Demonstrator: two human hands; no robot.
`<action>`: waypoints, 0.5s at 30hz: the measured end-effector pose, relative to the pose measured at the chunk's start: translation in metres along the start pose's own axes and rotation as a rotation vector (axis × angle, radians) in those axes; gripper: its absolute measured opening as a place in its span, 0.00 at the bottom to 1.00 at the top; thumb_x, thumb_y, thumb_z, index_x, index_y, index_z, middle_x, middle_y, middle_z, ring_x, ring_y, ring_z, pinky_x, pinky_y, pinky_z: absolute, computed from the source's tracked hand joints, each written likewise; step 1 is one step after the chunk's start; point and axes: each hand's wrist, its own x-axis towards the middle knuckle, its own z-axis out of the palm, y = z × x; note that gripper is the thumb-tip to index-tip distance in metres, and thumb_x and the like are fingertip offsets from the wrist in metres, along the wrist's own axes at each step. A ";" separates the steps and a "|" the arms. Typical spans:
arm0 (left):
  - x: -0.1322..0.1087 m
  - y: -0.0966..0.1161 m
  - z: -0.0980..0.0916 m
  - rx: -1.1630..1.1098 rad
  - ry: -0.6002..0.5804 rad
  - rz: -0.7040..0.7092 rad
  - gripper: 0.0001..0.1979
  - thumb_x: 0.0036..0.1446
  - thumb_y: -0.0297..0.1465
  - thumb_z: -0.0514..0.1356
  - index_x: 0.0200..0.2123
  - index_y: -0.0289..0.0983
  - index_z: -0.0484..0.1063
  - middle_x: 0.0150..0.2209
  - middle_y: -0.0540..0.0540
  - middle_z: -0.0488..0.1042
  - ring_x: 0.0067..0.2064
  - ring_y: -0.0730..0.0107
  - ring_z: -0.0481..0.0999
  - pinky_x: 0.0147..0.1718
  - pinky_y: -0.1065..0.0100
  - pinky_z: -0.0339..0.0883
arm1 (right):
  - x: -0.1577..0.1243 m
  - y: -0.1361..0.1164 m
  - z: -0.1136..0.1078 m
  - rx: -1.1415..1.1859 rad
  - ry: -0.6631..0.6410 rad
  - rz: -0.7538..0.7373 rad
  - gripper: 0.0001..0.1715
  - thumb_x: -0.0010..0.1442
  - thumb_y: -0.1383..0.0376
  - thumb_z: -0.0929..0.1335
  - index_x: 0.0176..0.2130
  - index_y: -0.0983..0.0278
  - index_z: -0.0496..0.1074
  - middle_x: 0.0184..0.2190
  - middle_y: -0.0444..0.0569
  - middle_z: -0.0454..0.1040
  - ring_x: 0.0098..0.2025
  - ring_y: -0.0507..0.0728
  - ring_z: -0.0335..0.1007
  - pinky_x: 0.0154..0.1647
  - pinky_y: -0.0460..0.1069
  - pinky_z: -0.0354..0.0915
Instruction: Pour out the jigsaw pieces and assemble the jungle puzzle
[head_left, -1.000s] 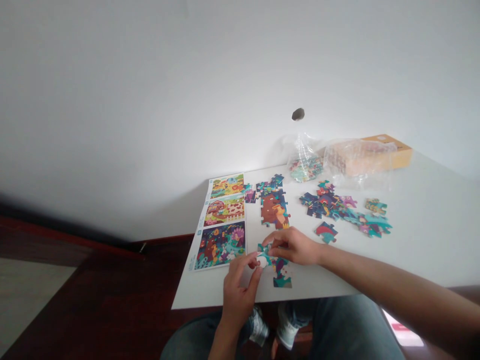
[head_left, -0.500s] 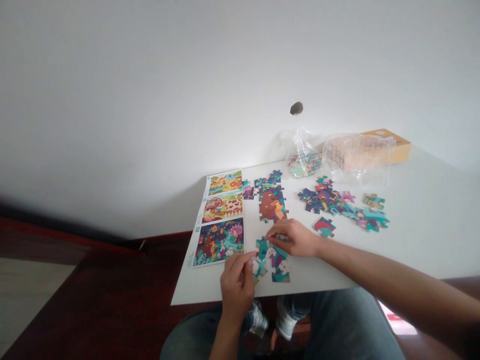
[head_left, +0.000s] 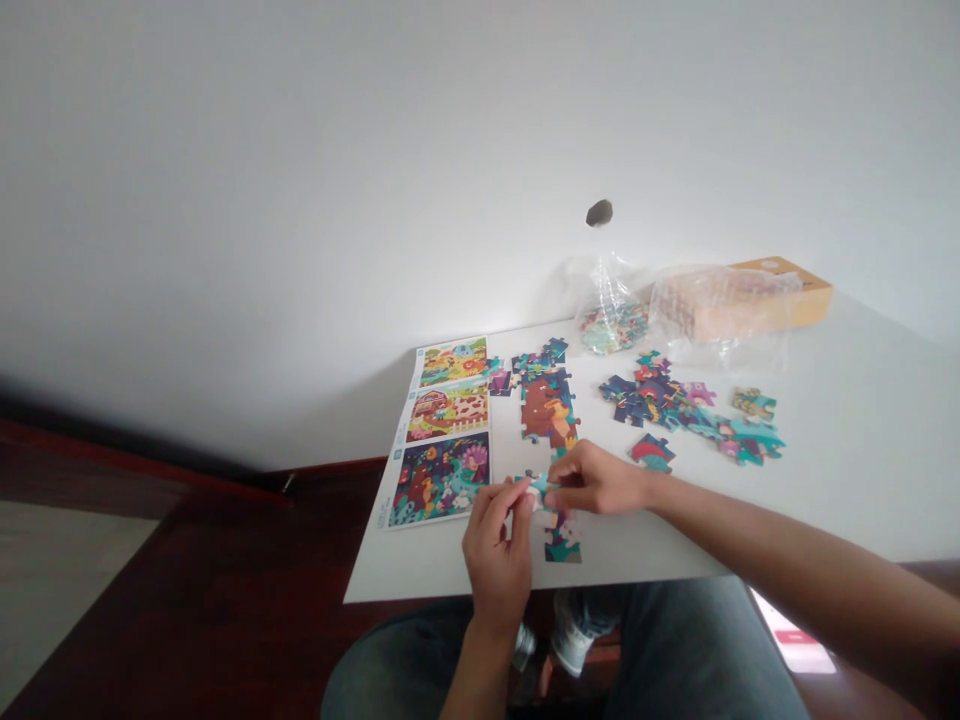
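Observation:
My left hand (head_left: 501, 545) pinches a light-blue and white puzzle piece (head_left: 537, 487) near the table's front edge. Close on its right, my right hand (head_left: 596, 480) has thumb and forefinger closed at the right side of the same piece; whether it holds another piece is hidden. Just below the hands lie joined pieces (head_left: 562, 545) with a pink and green picture, partly covered. Beyond them rests a joined section with a brown bear (head_left: 541, 402). A printed sheet (head_left: 448, 482) with three pictures lies to the left.
A pile of loose pieces (head_left: 654, 392) spreads over the right side of the white table (head_left: 825, 470). A red and blue piece (head_left: 652, 453) lies nearer. Against the wall are a clear bag of pieces (head_left: 615, 325) and a yellow box (head_left: 806, 300) partly under plastic.
My left hand has moved right and up with the light-blue piece, off the table's front area. My right hand has shifted slightly right, and the two hands are now closer together.

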 end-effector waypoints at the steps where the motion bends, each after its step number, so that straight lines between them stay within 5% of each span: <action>1: 0.000 -0.002 0.000 0.006 -0.034 0.031 0.10 0.65 0.28 0.58 0.47 0.38 0.77 0.41 0.44 0.77 0.44 0.66 0.78 0.44 0.65 0.75 | -0.003 -0.001 -0.009 0.030 -0.052 0.058 0.20 0.62 0.56 0.67 0.26 0.67 0.73 0.20 0.43 0.72 0.22 0.48 0.60 0.23 0.44 0.53; 8: -0.005 -0.019 -0.012 0.169 -0.531 0.326 0.20 0.64 0.24 0.54 0.57 0.38 0.71 0.63 0.39 0.66 0.66 0.55 0.63 0.63 0.50 0.63 | -0.021 -0.011 -0.051 -0.178 -0.411 0.453 0.16 0.58 0.62 0.66 0.25 0.67 0.78 0.21 0.48 0.78 0.28 0.52 0.70 0.29 0.45 0.60; 15: -0.003 -0.011 -0.007 0.263 -0.572 0.312 0.19 0.63 0.25 0.55 0.56 0.40 0.72 0.60 0.41 0.71 0.64 0.55 0.65 0.62 0.50 0.65 | -0.019 -0.004 -0.043 -0.245 -0.482 0.522 0.16 0.57 0.61 0.65 0.27 0.67 0.78 0.20 0.47 0.77 0.23 0.51 0.66 0.27 0.45 0.59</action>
